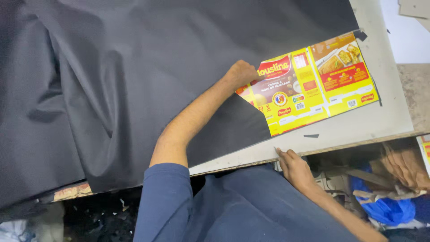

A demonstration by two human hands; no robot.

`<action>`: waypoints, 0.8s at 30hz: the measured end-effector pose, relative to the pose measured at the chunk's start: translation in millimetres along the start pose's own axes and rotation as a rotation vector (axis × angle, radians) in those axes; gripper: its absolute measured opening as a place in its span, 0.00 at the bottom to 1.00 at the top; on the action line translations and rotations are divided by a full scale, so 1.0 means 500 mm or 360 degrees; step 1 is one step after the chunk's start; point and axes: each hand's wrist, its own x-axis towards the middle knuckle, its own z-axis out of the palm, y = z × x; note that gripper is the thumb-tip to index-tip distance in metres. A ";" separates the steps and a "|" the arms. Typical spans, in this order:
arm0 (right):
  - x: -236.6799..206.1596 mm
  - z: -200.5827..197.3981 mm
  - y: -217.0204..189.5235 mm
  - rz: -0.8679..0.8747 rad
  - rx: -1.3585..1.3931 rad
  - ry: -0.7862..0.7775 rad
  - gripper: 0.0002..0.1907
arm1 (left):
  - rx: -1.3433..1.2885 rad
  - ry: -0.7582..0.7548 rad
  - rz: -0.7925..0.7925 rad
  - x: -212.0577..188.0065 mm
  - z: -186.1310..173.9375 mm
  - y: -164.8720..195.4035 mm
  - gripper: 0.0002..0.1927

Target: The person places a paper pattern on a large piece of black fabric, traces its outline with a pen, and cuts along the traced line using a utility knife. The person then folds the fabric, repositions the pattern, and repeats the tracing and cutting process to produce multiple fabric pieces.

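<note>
From the head view, my left hand [239, 74] was clenched, pressing the flattened yellow-and-red food carton [313, 85] against the dark fabric [134, 80] spread beneath it; my right hand [293, 168] pinched the table edge [358, 139] nearer me, below the carton

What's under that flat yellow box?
The flattened yellow box lies partly on dark fabric and partly on the grey table. The left hand presses it; anything beneath stays hidden.
</note>
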 end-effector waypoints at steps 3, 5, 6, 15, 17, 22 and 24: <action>-0.022 -0.029 0.002 0.0065 -0.0042 -0.0177 0.21 | -0.0031 -0.0064 0.0027 -0.003 0.006 0.012 0.17; 0.008 -0.051 0.020 -0.0030 -0.0076 -0.0210 0.20 | 0.0015 0.0018 -0.0009 0.001 0.014 0.020 0.15; 0.020 -0.065 0.034 -0.0084 -0.0089 -0.0238 0.20 | 0.0041 0.0108 -0.0027 -0.001 0.024 0.034 0.13; 0.142 -0.057 0.112 -0.0927 -0.0293 -0.0120 0.18 | 0.0617 0.0147 -0.0599 -0.017 0.046 0.185 0.20; 0.148 -0.051 0.123 -0.0963 -0.0353 -0.0186 0.17 | 0.0446 0.0052 -0.0674 -0.027 0.023 0.194 0.34; 0.163 -0.043 0.141 -0.0992 -0.0541 -0.0411 0.19 | 0.0314 -0.0317 -0.0755 -0.027 -0.023 0.222 0.69; 0.176 -0.068 0.163 -0.1077 -0.0527 -0.0338 0.19 | 0.0258 -0.0297 -0.0882 -0.022 -0.022 0.232 0.67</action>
